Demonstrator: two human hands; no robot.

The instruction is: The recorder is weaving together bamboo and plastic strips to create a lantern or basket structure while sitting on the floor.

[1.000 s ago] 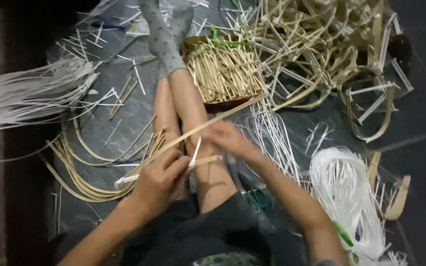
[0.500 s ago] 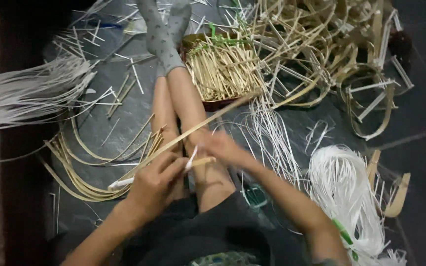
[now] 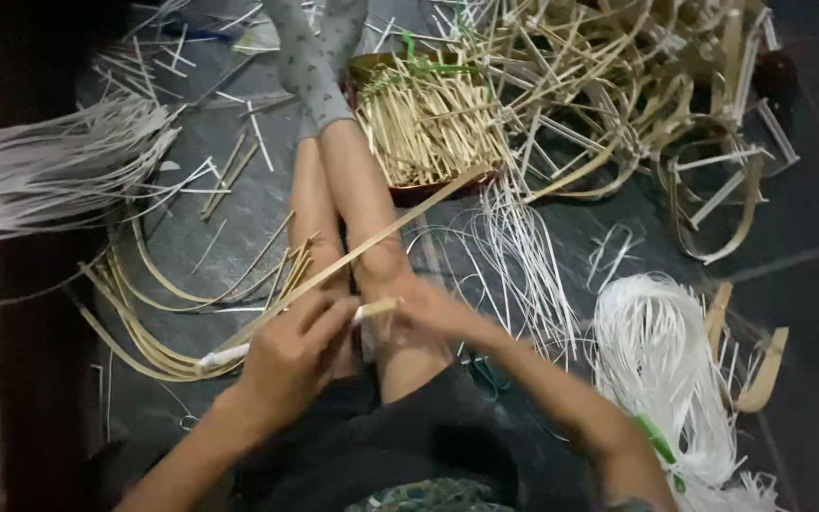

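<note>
At frame centre my left hand (image 3: 291, 346) pinched a long strip (image 3: 362, 251); my right hand (image 3: 428, 313) closed on its short stick (image 3: 376, 308). Clutter crowded every edge.

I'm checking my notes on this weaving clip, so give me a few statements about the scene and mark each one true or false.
1. Both hands meet over the person's lap, the left hand and right hand on a long bamboo strip. True.
2. The tray of short cut sticks sits beside the person's hip. False: it lies beyond the knees, near the socked feet.
3. A coil of white strands lies on the floor on the person's right. True.
4. The person's legs are folded under them. False: they stretch straight out.
</note>
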